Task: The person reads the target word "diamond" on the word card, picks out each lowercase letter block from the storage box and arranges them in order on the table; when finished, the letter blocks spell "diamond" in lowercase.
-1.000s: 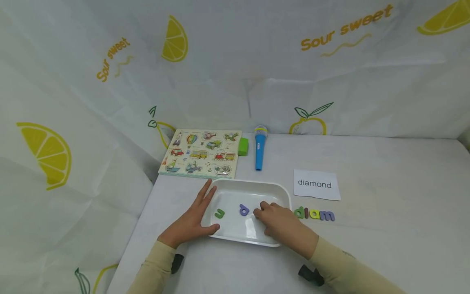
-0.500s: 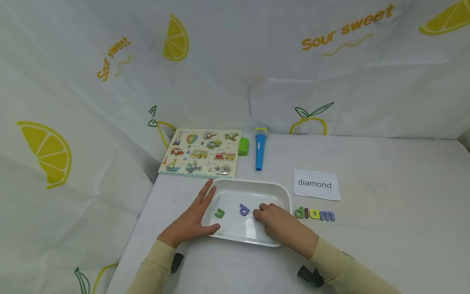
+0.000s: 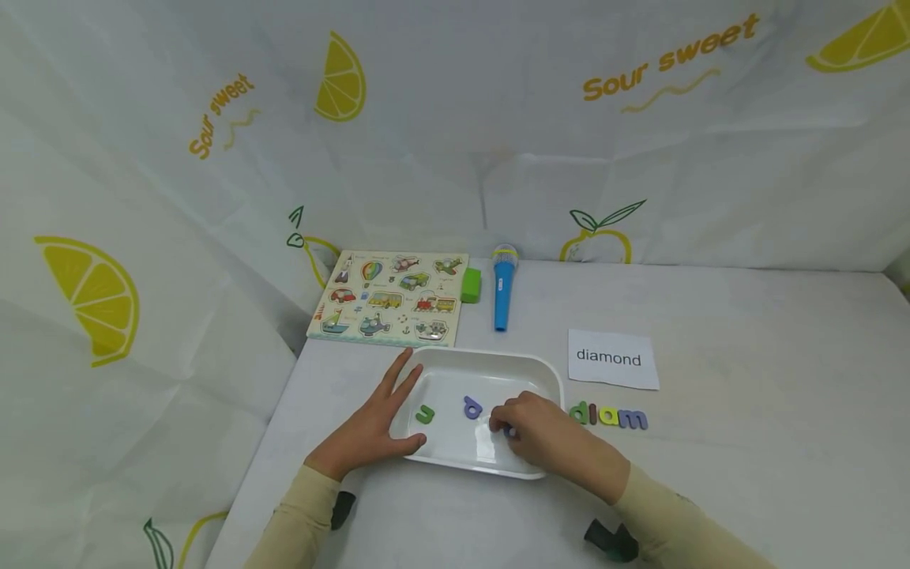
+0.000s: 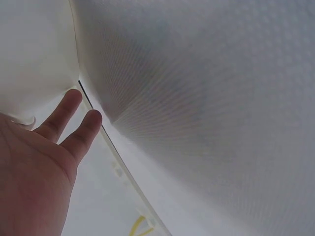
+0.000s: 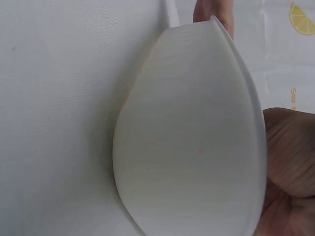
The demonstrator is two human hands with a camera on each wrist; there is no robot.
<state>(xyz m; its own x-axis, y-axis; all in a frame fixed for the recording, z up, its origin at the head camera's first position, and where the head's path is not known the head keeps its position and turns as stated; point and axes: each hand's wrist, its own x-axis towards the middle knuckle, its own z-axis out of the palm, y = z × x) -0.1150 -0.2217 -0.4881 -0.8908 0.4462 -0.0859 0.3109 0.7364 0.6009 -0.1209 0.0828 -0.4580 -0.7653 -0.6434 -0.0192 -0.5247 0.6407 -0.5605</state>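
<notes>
Left hand (image 3: 370, 431): fingers wide at tray's (image 3: 490, 361) left end; we should brace lightly | green letter (image 3: 425, 414), purple letter (image 3: 472, 408): loose in tray | right hand (image 3: 547, 436): fingers narrow, pinching bluish letter (image 3: 509, 431) at tray's right half; we should grip squarely.

Letters (image 3: 472, 407) lie in the tray (image 3: 455, 444); puzzle board (image 3: 391, 297) and microphone (image 3: 502, 292) behind it; card (image 3: 614, 360) to its right.
</notes>
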